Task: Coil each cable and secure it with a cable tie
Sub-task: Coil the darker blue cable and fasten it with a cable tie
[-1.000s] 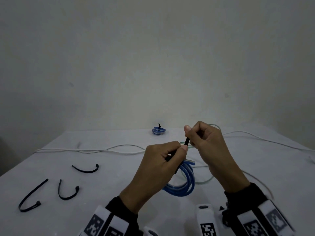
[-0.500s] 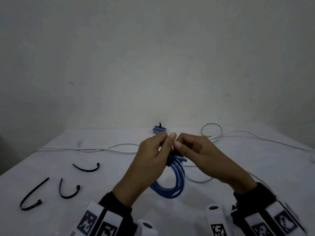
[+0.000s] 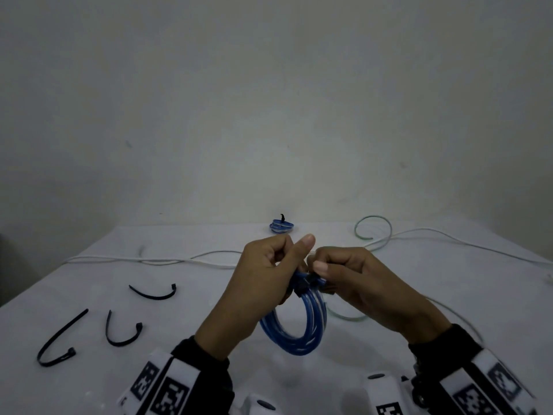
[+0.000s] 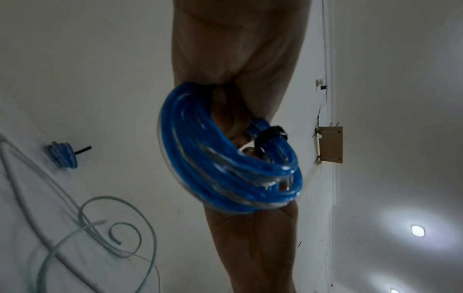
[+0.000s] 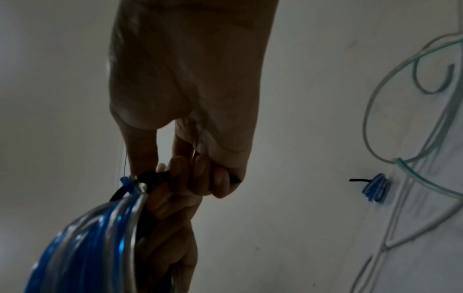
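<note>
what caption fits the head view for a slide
Both hands, left and right, cinch a black cable tie around a coiled blue cable.

The left hand (image 3: 263, 283) and the right hand (image 3: 356, 283) are raised in front of the body and meet at their fingertips. Both have curled fingers that pinch the blue cable coil (image 3: 296, 324) at its top. Both forearms wear dark sleeves.
</note>
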